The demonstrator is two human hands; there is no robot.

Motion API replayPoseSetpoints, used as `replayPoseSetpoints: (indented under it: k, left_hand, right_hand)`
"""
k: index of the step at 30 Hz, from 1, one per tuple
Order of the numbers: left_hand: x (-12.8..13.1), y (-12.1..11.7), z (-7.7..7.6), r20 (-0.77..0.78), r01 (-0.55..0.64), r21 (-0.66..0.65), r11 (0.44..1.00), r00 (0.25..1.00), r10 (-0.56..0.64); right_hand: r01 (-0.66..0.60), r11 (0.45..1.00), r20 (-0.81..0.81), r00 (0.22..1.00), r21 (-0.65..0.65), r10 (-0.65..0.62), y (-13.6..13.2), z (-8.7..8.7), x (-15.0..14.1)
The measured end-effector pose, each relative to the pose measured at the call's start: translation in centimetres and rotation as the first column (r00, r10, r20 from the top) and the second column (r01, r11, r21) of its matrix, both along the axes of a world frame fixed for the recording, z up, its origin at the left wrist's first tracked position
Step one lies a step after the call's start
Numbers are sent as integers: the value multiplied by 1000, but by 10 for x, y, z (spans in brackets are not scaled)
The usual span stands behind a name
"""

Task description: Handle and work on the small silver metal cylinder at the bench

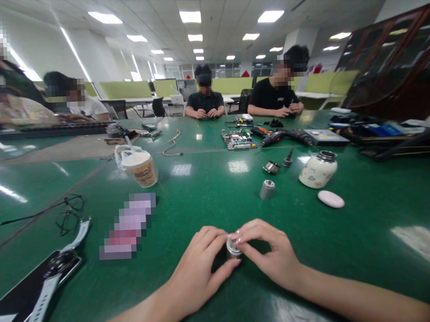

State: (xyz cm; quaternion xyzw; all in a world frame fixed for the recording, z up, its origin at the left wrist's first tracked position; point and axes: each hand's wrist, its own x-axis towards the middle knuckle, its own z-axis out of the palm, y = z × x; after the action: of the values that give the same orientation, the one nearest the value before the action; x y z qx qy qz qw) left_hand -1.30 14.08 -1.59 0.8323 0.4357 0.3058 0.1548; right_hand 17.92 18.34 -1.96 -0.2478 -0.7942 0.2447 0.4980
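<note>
A small metal cylinder [234,255] with a bright rim stands upright on the green tabletop, close in front of me. My left hand [201,261] is closed round its side, with the thumb at the near side and the fingertips behind. From the right, my right hand [271,256] pinches at the top of the cylinder, its thumb and fingertips close together over the rim. Those fingers hide part of the top, so any small part between them cannot be made out. Farther off stands a similar grey metal cylinder [267,189], touched by neither hand.
Beyond lie a metal housing [271,167], a dark shafted part [288,158], a white jar [318,170] and its pink lid [331,199]. A circuit board [238,139] and power drill [273,138] lie farther back. Leftward are a cup [141,170], glasses [68,215] and watch [61,262]. Several people sit around.
</note>
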Motion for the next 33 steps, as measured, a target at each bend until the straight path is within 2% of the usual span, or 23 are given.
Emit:
replayPoseSetpoints:
  k: [3, 7, 9, 11, 14, 23, 27, 33]
  left_hand:
    - [-1, -1, -3, 29, -10, 13, 1000, 1000, 10]
    - [-4, -2, -9, 124, -93, 76, 993, 989, 83]
    - [-4, -1, -11, 134, -70, 147, 987, 990, 50]
    - [-4, 0, -10, 89, 10, 220, 975, 996, -30]
    - [-3, 2, -8, 1, 87, 287, 954, 996, -91]
    - [1, -2, -4, -78, 14, 388, 922, 997, 17]
    - [0, -9, 0, -102, -9, 389, 921, 993, 53]
    - [-4, -16, 7, -102, 12, 338, 941, 994, 24]
  right_hand:
    - [17, 998, 55, 998, -63, -13, -2, -3, 4]
    - [-17, 983, 165, 985, -181, 48, -4, -4, 8]
    - [-39, 974, 189, 978, -223, 82, -3, -3, 7]
    - [-52, 971, 224, 969, -232, 105, -1, -3, 4]
    - [-44, 978, 287, 952, -204, 103, 1, -3, 1]
    - [41, 998, 401, 916, -52, -16, -3, -3, -1]
    - [90, 996, 440, 894, 11, -86, -8, -4, 1]
    - [89, 996, 435, 896, 24, -90, -10, -4, 2]
